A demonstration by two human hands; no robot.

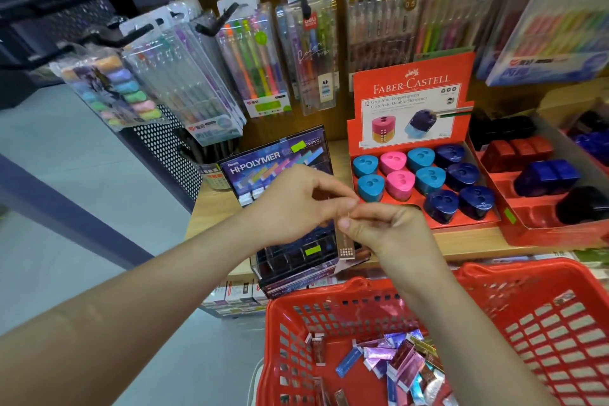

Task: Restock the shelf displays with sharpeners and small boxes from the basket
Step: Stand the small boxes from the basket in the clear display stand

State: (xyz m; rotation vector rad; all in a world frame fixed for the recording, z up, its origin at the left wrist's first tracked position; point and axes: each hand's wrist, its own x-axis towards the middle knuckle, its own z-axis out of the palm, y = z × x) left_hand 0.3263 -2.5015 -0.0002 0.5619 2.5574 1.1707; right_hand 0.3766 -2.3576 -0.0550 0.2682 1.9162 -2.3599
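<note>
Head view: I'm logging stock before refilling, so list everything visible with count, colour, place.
Faber-Castell display: one, red, shelf centre-right.
sharpeners: ten, four light blue, two pink, four dark blue, in that display.
second tray: one, red, far right.
Hi-Polymer display: one, dark blue, shelf centre-left.
pen packs: several, multicoloured, hanging above.
basket: one, red, bottom right.
small boxes: many, pink, purple, blue, in the basket.
slim box: one, brownish, pinched by right hand.
hands: two, left hand and right hand meeting mid-frame.

Stationery shop for sure: clear plastic pen packs [260,63] hanging on black hooks, a red cardboard Faber-Castell sharpener display [412,99], plus a red plastic shopping basket [543,316].
</note>
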